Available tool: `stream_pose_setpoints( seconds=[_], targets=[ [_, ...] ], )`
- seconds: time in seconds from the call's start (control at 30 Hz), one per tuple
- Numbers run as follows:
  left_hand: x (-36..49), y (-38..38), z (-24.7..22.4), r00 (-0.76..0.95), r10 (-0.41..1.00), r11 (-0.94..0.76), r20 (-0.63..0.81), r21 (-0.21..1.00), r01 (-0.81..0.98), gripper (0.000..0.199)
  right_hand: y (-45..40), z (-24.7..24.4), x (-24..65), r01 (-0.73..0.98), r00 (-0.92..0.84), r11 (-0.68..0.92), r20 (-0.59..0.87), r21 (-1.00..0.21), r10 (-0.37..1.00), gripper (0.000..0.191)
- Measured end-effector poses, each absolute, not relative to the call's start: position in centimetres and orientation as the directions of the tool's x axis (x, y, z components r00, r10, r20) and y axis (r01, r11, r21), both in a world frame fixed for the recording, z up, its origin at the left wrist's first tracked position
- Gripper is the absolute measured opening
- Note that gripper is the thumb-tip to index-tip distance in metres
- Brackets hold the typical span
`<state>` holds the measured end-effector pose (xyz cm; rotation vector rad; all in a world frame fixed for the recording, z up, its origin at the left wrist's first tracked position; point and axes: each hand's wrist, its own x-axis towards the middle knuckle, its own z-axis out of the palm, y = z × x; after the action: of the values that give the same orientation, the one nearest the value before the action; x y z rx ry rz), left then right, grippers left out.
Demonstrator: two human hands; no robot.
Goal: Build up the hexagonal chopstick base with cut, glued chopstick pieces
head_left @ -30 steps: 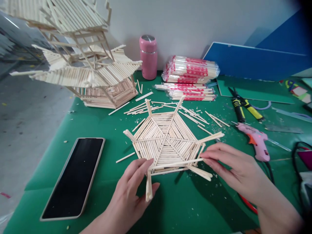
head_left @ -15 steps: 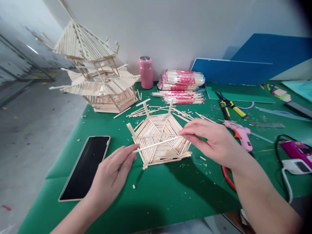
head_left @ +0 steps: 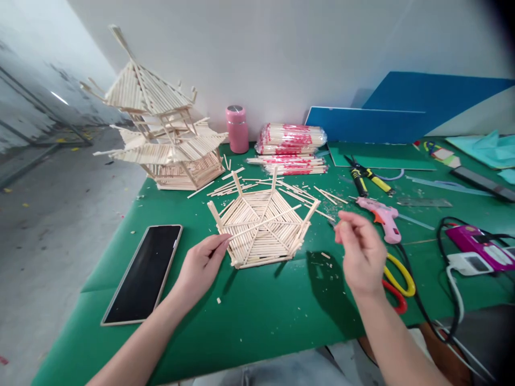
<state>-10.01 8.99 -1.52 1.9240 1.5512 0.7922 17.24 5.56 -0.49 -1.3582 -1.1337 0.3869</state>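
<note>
A hexagonal panel of wooden sticks (head_left: 261,230) lies on the green table, with short posts rising at several corners. My left hand (head_left: 204,262) is closed on one end of a long thin stick (head_left: 277,217), which slants up to the right over the panel. My right hand (head_left: 360,249) is off that stick, right of the panel, its fingers curled together; whether something small is between them I cannot make out. Below and beyond it lie the pink glue gun (head_left: 384,217) and the red and yellow handles (head_left: 400,276) of a tool.
A stick pagoda (head_left: 169,134) stands at the back left, beside a pink bottle (head_left: 237,130) and wrapped stick bundles (head_left: 292,140). A phone (head_left: 142,273) lies left. Loose sticks (head_left: 229,187), pliers (head_left: 368,177) and a purple device (head_left: 480,246) are on the table.
My right hand has let go of the stick and moved right and down. The stick's right end now points further up. The view has shifted slightly, showing more of the red and yellow handles.
</note>
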Motion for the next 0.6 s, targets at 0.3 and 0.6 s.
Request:
stream_pose_setpoints(
  seconds=[0.3, 0.6],
  targets=[
    [-9.3, 9.8, -2.7, 0.303, 0.949, -0.269, 0.090, 0.732, 0.626, 0.035, 2.0, -3.8, 15.3, 0.387, 0.341, 0.128, 0.271, -0.913, 0.900, 0.016],
    [-9.2, 9.8, -3.7, 0.251, 0.959, -0.261, 0.134, 0.760, 0.595, 0.025, 0.3, -3.3, 11.4, 0.373, -0.047, 0.257, 0.259, -0.891, 0.965, 0.025]
  ],
)
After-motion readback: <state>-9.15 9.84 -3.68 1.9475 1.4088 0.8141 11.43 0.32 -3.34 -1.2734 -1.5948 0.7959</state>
